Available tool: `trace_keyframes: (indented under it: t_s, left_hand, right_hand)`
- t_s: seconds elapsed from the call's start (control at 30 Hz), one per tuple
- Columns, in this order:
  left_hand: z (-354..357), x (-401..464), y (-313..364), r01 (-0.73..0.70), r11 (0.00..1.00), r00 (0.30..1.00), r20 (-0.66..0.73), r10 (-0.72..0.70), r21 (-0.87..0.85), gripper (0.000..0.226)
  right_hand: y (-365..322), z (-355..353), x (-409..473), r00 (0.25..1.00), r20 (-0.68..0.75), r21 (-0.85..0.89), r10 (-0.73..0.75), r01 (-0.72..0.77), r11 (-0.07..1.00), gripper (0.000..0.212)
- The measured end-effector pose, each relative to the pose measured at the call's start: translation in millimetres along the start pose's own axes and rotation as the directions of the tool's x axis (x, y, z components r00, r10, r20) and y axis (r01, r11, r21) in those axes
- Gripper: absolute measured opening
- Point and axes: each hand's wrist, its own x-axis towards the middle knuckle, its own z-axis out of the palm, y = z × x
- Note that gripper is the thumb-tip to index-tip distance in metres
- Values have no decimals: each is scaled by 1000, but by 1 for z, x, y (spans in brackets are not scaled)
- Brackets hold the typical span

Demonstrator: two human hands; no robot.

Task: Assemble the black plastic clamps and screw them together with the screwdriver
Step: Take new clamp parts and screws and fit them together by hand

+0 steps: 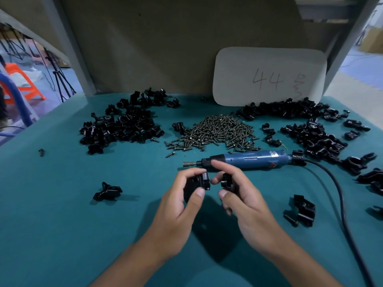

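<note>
At the frame's centre, the left hand grips a glossy black clamp half with a round hole. The right hand pinches a smaller black clamp piece just beside it, not touching. The blue screwdriver lies just above them.

Cord from the screwdriver runs off the frame around 5 o'clock, and the clamp piece in the right hand is mostly buried behind fingers.
</note>
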Motion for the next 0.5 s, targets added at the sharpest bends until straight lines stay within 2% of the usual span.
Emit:
trace_keyframes:
  t_s: [0.13,0.27,0.37,0.5]
  left_hand:
    - [-1,3,-3,15,996,1000,-12,-17,-88,27]
    - [0,2,-3,24,998,1000,-12,-25,-59,26]
    - [1,2,-4,-3,1000,1000,-23,2,-9,25]
    - [3,1,-3,19,996,1000,-11,-21,-91,25]
  right_hand:
    - [2,0,2,1000,-19,131,5,-2,991,41]
    - [-3,-2,2,999,-38,139,-14,19,990,32]
    - [-8,-4,2,999,-38,81,-12,15,997,24]
    - [-10,-2,2,997,-78,172,30,-16,985,20]
